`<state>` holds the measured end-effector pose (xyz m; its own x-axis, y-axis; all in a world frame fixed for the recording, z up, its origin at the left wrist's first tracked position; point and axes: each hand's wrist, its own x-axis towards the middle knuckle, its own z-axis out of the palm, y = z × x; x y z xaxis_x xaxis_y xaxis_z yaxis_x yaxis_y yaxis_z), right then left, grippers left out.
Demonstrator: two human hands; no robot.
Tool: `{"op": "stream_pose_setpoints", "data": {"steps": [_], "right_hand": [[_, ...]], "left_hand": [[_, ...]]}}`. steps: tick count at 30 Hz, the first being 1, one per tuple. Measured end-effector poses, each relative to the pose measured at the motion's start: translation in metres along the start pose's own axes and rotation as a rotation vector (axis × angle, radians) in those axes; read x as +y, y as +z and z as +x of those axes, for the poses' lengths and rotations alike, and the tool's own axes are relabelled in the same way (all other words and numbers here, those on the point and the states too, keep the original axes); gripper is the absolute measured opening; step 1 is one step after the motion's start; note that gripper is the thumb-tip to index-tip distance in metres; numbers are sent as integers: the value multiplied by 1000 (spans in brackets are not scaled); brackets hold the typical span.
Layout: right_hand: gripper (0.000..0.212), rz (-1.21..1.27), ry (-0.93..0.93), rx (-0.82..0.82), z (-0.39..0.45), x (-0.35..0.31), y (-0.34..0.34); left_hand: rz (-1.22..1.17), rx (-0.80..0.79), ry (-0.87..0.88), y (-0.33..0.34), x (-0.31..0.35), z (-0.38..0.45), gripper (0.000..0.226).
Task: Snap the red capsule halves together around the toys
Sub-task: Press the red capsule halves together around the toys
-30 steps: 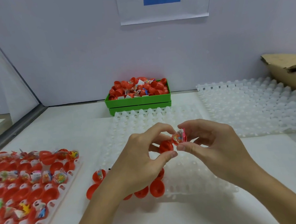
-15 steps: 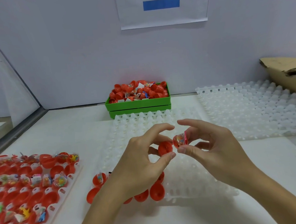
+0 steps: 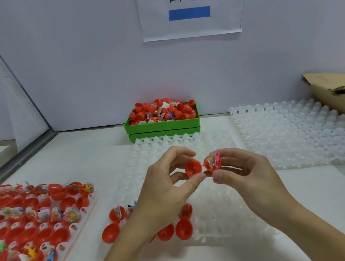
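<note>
Red plastic: I see my left hand pinching the empty red capsule half, my right hand pinching the toy-filled red capsule half at its three o'clock, rims nearly touching, above the tabletop.

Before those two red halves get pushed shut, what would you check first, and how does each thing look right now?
1. Empty half held firmly: ok, the left hand pinches it between thumb and fingers.
2. Filled half held firmly: ok, the right hand pinches it.
3. Open sides facing each other: not ok, both openings face the camera, side by side.
4. Toys tucked inside: not ok, a pink piece and the packet stick up past the rim.
5. Rims in line: cannot tell; the halves touch at one edge, perhaps hinged.
6. Free place in the white tray below for the closed capsule: ok.
</note>
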<state>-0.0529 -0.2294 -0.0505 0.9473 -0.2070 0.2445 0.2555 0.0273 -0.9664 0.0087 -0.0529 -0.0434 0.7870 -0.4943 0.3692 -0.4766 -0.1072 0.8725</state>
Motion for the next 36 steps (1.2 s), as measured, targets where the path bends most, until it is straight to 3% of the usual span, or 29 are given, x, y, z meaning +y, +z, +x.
{"op": "stream_pose_setpoints", "data": {"steps": [3,12,18,25,31,36], "right_hand": [[40,-89,-81,24,0,-1,-1],[53,-265,-283,16,-2,2,-1],[24,-468,-492,-22,-3,3,-2],[33,-546,-548,-117,1,8,-9],[50,-428,-482,-47,-1,10,-6],[35,-438,-511,-3,-2,7,-2]], "left_hand": [[-42,83,-14,2,0,1,40],[9,130,20,9,4,-1,28],[-77,103,34,9,2,-2,26],[-56,19,44,11,1,-2,28],[-16,50,82,9,0,-2,17],[16,54,107,8,0,-3,25]]}}
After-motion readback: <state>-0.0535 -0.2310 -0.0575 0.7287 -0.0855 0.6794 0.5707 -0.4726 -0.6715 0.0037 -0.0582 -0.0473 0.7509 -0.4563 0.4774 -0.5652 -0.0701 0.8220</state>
